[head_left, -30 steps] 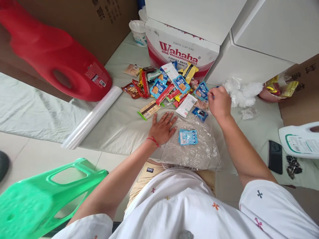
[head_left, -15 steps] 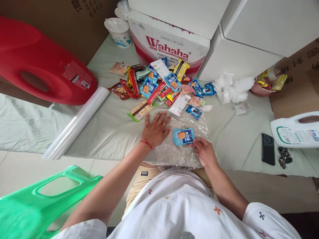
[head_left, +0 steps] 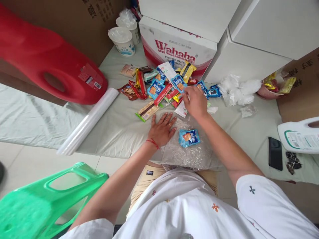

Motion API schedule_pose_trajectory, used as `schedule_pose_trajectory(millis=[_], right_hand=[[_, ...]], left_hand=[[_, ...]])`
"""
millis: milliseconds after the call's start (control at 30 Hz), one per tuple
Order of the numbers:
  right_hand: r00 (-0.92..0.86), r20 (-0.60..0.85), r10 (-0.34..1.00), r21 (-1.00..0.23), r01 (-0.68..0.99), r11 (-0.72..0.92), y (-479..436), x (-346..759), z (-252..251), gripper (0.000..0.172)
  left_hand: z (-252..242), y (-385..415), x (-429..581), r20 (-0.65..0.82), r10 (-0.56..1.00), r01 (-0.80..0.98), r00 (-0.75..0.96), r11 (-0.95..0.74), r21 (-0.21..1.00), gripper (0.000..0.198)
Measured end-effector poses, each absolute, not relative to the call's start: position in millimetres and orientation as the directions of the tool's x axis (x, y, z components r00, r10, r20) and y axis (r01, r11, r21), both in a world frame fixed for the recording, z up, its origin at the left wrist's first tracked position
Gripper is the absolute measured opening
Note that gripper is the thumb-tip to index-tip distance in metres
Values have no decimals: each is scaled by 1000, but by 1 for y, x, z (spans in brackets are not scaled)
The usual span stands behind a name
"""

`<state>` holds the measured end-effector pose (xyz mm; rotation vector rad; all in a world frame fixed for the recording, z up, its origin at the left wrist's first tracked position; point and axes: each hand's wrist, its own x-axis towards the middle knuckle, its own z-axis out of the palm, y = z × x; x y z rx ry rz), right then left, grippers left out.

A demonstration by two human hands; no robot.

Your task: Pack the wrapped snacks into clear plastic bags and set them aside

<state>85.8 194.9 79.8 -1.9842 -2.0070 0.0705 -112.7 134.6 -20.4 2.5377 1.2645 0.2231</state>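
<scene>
My left hand (head_left: 162, 129) lies flat with its fingers spread, on the cloth and the edge of a clear plastic sheet (head_left: 184, 157). To its right, a small stack of blue snack packets (head_left: 189, 137) rests on the plastic. My right hand (head_left: 195, 102) is over the snack pile, fingers bent and apart, its fingertips at the lower right edge of a blue snack packet (head_left: 178, 83). Whether they touch it is unclear. Red wrapped bars (head_left: 161, 94), a white packet (head_left: 181, 109) and a beige snack bar (head_left: 147, 111) lie close by; my right hand hides some packets.
Behind the pile stands a Wahaba carton (head_left: 174, 46). On the left are a red jug (head_left: 82, 79), a plastic film roll (head_left: 88, 121) and a green stool (head_left: 57, 196). Crumpled clear bags (head_left: 239, 88), a phone (head_left: 275, 153), keys (head_left: 293, 162) and a white bottle (head_left: 299, 136) lie rightward.
My right hand has let go of the blue packet stack and moved up to the pile. My left hand stays in place. The whole view has shifted slightly.
</scene>
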Motion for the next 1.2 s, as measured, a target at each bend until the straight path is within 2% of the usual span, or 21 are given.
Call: schedule_pose_trajectory(millis=[100, 200, 267, 367, 467, 533, 667, 800, 1033, 1200], right_hand=[[2, 106, 994, -129, 992, 11, 258, 73, 73, 53], [10, -17, 1000, -85, 996, -12, 291, 72, 68, 63], [-2, -41, 999, -79, 997, -1, 292, 77, 74, 64], [-78, 23, 997, -128, 989, 80, 259, 90, 97, 63], [-310, 116, 944, -243, 912, 329, 197, 107, 113, 60], [-427, 118, 896, -308, 843, 442, 150, 117, 110, 61], [-488, 31, 873, -390, 798, 460, 77, 126, 71, 57], [-494, -32, 869, -365, 815, 450, 49, 124, 34, 59], [-454, 65, 889, -372, 815, 444, 35, 133, 39, 53], [-466, 68, 882, -320, 827, 462, 27, 140, 34, 38]], left_hand=[[-22, 135, -113, 10, 800, 754, 600, -569, 327, 59], [-21, 135, -113, -4, 800, 755, 599, -564, 334, 58], [-20, 135, -113, -8, 800, 754, 600, -562, 341, 57], [-18, 134, -113, 14, 803, 750, 596, -562, 350, 58], [-19, 134, -114, 31, 804, 745, 594, -564, 355, 58], [-20, 135, -114, 25, 800, 742, 599, -566, 359, 59], [-22, 135, -113, 12, 801, 747, 599, -564, 351, 58], [-21, 136, -116, 16, 804, 754, 594, -564, 336, 58], [-6, 148, -117, 153, 883, 797, 443, -467, 383, 58], [3, 162, -99, 97, 904, 852, 416, -424, 307, 59]])
